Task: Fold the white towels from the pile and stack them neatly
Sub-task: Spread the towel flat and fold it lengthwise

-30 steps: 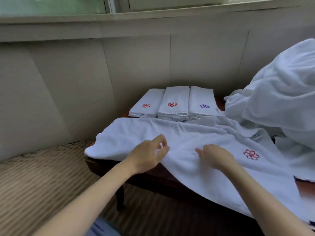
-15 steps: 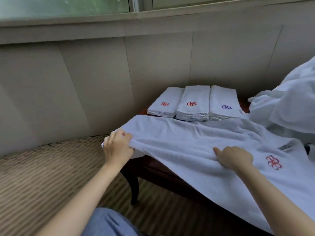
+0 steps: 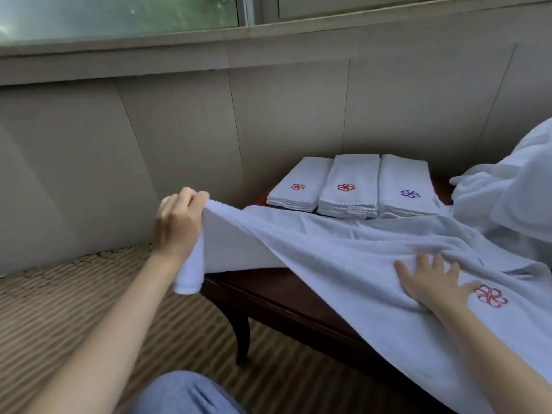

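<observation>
On table (image 3: 268, 291), towel (image 3: 343, 252) betw. hands, L (image 3: 176, 225) gripping, R (image 3: 430, 282) flat

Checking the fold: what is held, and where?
The left hand grips the spread towel by its left end, lifted. The right hand only presses it flat.

Beige panelled wall (image 3: 179, 138) under window (image 3: 119, 13); striped carpet (image 3: 53, 318); dark wooden table (image 3: 268, 297) on curved leg.
</observation>
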Demonstrator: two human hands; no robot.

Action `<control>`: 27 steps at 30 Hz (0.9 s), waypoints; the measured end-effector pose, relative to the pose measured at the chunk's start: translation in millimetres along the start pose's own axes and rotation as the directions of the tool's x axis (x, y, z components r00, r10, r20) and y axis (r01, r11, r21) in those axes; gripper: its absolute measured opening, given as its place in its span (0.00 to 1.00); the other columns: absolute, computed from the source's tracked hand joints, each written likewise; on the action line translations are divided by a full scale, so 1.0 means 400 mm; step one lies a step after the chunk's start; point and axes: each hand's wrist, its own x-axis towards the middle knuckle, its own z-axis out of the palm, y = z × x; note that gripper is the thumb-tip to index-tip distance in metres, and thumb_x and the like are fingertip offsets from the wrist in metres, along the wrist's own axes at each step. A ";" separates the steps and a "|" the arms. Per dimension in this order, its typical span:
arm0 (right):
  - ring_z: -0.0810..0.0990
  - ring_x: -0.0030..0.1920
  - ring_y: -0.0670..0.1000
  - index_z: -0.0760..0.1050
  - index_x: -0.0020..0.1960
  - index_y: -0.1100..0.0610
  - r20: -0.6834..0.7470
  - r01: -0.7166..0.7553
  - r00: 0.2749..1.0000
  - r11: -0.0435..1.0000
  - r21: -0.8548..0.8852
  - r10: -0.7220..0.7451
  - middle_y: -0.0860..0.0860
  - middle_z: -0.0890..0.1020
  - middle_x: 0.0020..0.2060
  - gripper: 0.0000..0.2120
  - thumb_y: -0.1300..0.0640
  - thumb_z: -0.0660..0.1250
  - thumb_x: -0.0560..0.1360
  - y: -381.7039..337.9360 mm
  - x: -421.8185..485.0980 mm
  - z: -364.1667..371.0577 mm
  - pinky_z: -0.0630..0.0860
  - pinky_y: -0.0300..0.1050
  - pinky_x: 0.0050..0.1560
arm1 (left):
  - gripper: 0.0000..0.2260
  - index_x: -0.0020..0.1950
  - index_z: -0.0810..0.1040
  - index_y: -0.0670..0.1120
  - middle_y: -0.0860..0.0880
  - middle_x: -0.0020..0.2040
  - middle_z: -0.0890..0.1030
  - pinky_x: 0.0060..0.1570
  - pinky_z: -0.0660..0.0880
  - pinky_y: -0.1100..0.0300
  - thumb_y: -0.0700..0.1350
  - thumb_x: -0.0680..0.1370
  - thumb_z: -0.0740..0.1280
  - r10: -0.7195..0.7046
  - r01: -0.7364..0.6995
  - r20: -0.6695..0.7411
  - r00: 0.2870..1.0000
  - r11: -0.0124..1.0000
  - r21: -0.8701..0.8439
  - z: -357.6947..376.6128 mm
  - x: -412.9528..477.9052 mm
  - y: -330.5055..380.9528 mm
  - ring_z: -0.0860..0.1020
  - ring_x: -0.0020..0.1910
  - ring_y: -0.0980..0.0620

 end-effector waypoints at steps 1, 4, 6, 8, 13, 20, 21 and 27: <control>0.42 0.77 0.58 0.48 0.77 0.47 0.006 0.000 1.000 1.000 -0.002 0.000 0.50 0.44 0.78 0.35 0.31 0.41 0.76 0.004 0.004 0.001 0.42 0.71 0.69 | 0.07 0.39 0.77 0.38 0.39 0.34 0.74 0.35 0.73 0.49 0.28 0.66 0.65 -0.044 0.041 0.105 0.994 0.999 0.024 -0.001 -0.019 -0.023 0.75 0.30 0.41; 0.42 0.77 0.58 0.48 0.77 0.46 0.007 0.006 1.000 1.000 -0.004 -0.006 0.49 0.44 0.78 0.35 0.30 0.41 0.75 0.009 0.011 0.003 0.43 0.72 0.69 | 0.07 0.33 0.71 0.41 0.42 0.32 0.71 0.38 0.63 0.51 0.30 0.63 0.60 -0.240 0.212 0.401 0.884 0.971 0.113 -0.012 -0.079 -0.086 0.74 0.33 0.41; 0.42 0.77 0.58 0.48 0.77 0.46 0.002 0.009 1.000 1.000 -0.001 -0.009 0.49 0.44 0.78 0.35 0.30 0.41 0.75 0.008 0.010 0.002 0.43 0.72 0.69 | 0.10 0.33 0.68 0.44 0.47 0.32 0.69 0.40 0.59 0.54 0.29 0.61 0.60 -0.351 0.336 0.490 0.798 0.934 0.121 -0.008 -0.105 -0.117 0.71 0.35 0.42; 0.42 0.77 0.58 0.48 0.77 0.46 0.009 0.012 1.000 1.000 0.002 -0.012 0.49 0.44 0.78 0.35 0.31 0.41 0.75 0.008 0.009 0.001 0.43 0.71 0.69 | 0.11 0.35 0.70 0.44 0.48 0.34 0.69 0.38 0.61 0.55 0.29 0.64 0.60 -0.414 0.435 0.494 0.765 0.897 0.079 0.000 -0.113 -0.109 0.70 0.36 0.43; 0.42 0.77 0.57 0.48 0.77 0.45 0.019 0.037 0.999 0.999 -0.018 -0.037 0.48 0.43 0.78 0.34 0.31 0.41 0.76 0.015 0.001 -0.004 0.42 0.70 0.70 | 0.15 0.55 0.77 0.48 0.50 0.52 0.76 0.49 0.67 0.54 0.35 0.72 0.60 -0.274 0.398 0.620 0.735 0.915 -0.068 0.062 -0.079 0.050 0.72 0.54 0.46; 0.42 0.77 0.54 0.47 0.77 0.44 0.040 0.093 0.995 0.996 -0.006 -0.093 0.47 0.44 0.78 0.33 0.31 0.43 0.76 0.105 -0.028 -0.025 0.42 0.68 0.72 | 0.13 0.56 0.74 0.47 0.49 0.54 0.74 0.56 0.70 0.53 0.53 0.80 0.57 0.118 0.166 0.827 0.549 0.955 -0.247 0.155 -0.092 0.338 0.73 0.55 0.47; 0.42 0.77 0.54 0.48 0.77 0.43 0.045 0.095 0.994 0.995 -0.004 -0.095 0.47 0.44 0.78 0.32 0.32 0.43 0.76 0.120 -0.036 -0.028 0.42 0.67 0.72 | 0.12 0.55 0.74 0.47 0.48 0.53 0.74 0.53 0.72 0.53 0.52 0.80 0.57 0.119 0.195 0.821 0.559 0.943 -0.269 0.157 -0.087 0.365 0.73 0.55 0.47; 0.52 0.75 0.54 0.56 0.74 0.44 0.012 0.129 0.992 0.991 -0.039 -0.129 0.47 0.56 0.76 0.29 0.34 0.48 0.77 0.205 -0.099 -0.039 0.52 0.61 0.71 | 0.12 0.56 0.72 0.47 0.45 0.55 0.79 0.43 0.70 0.56 0.48 0.83 0.51 0.016 0.203 0.840 0.542 0.968 -0.149 0.199 -0.016 0.448 0.77 0.49 0.44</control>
